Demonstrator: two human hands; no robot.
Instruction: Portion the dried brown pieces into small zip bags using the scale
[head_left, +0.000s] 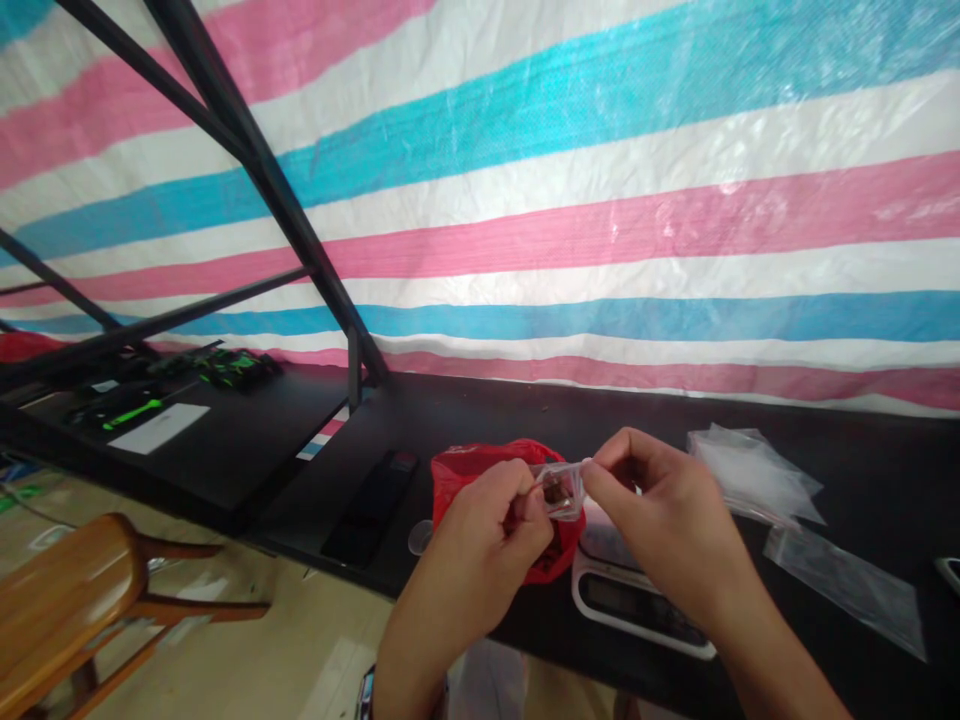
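Note:
Both my hands hold a small clear plastic bag with something dark inside it, above the black table. My left hand pinches the bag's left side with closed fingers. My right hand pinches its right top edge. Right behind and under the hands lies a red plastic bag. A white digital scale sits just below my right hand at the table's front edge.
A pile of clear plastic bags lies to the right, another flat clear bag nearer. A black phone-like slab lies left. A wooden chair stands lower left. Black frame poles rise before a striped tarp.

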